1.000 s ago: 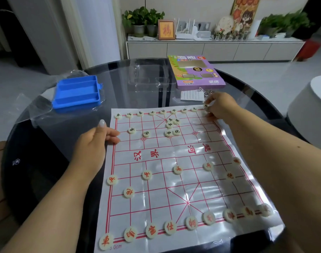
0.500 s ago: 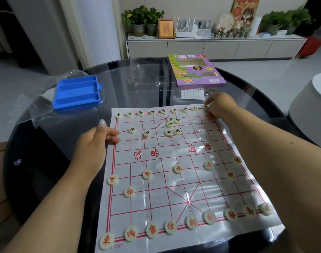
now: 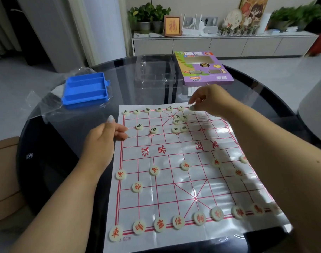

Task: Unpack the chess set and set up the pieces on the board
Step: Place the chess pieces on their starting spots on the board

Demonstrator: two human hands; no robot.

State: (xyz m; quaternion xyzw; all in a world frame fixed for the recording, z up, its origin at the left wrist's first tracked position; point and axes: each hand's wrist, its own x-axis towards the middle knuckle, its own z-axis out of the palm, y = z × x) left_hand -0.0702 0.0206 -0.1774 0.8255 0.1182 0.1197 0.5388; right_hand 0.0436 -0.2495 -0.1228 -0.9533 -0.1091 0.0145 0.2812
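A round dark glass tabletop carries a white paper chess board with red grid lines. Beyond the board's far edge lie a purple game box and, further left, a blue plastic tray on clear wrapping. Red-lettered pieces line the board's near edge; green-lettered pieces line its far edge, with a small cluster just inside it. The left hand rests at the board's left border, fingers loosely together, touching the paper. The right hand hovers over the board's far edge, its fingers pinching one piece. Behind the board, a grey floor runs to a low white sideboard with potted plants.
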